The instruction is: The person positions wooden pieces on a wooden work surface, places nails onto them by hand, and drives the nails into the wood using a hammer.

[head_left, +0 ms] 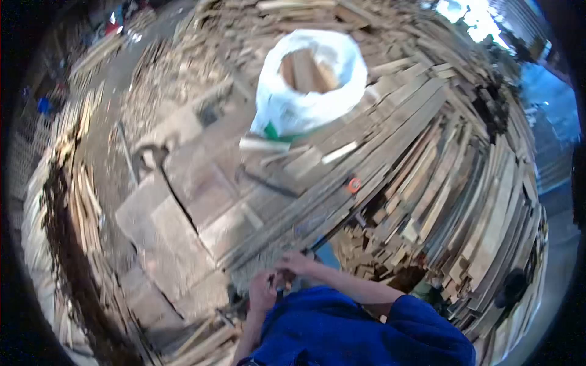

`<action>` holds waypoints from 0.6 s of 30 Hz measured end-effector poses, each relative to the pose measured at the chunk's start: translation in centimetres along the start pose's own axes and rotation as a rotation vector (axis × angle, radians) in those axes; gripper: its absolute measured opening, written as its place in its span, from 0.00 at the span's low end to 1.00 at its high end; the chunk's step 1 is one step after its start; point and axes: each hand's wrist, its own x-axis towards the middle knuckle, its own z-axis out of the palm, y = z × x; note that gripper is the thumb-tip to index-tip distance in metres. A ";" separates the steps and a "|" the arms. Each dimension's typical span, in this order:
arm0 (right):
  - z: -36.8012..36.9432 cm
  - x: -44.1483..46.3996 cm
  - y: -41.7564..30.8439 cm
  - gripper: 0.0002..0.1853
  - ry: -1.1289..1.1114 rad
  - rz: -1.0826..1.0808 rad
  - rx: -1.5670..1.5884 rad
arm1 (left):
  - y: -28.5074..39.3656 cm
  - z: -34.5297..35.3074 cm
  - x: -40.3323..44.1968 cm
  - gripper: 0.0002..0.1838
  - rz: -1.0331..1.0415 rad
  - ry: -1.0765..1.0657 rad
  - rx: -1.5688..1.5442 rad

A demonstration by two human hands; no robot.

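Note:
Close in front of my blue shirt, my left hand (263,291) and my right hand (296,264) almost meet. The fingers of both are curled in around something small and dark between them, too blurred to name. Just beyond the hands lie long grey boards (329,183), running away to the upper right. An orange tape measure (354,185) rests on these boards, away from both hands. A dark, long-handled tool (268,182) lies on the wooden work surface (177,226).
A white sack (278,100) holding wood pieces (303,70) stands past the work surface. Stacked planks (482,201) fill the right side. Short offcuts (372,253) are piled below the boards. Scrap wood (177,91) covers the ground at the back, and more planks (85,201) lie left.

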 end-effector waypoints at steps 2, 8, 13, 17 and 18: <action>-0.5 -1.3 -1.5 0.16 -0.031 0.056 0.066 | -0.7 0.8 -0.6 0.12 -0.036 0.004 0.026; -0.9 -3.3 -4.8 0.15 0.209 -0.097 -0.236 | -1.3 1.9 0.0 0.14 -0.082 0.007 0.017; -1.3 -4.3 -7.3 0.13 0.313 -0.242 -0.226 | -0.6 0.8 1.4 0.10 -0.585 -0.020 -0.625; -0.9 -5.2 -8.8 0.12 0.388 -0.419 -0.298 | -1.5 0.3 1.5 0.07 -0.695 -0.177 -1.099; -0.7 -5.4 -8.9 0.11 0.439 -0.502 -0.358 | -1.4 0.3 1.5 0.07 -0.665 -0.250 -1.194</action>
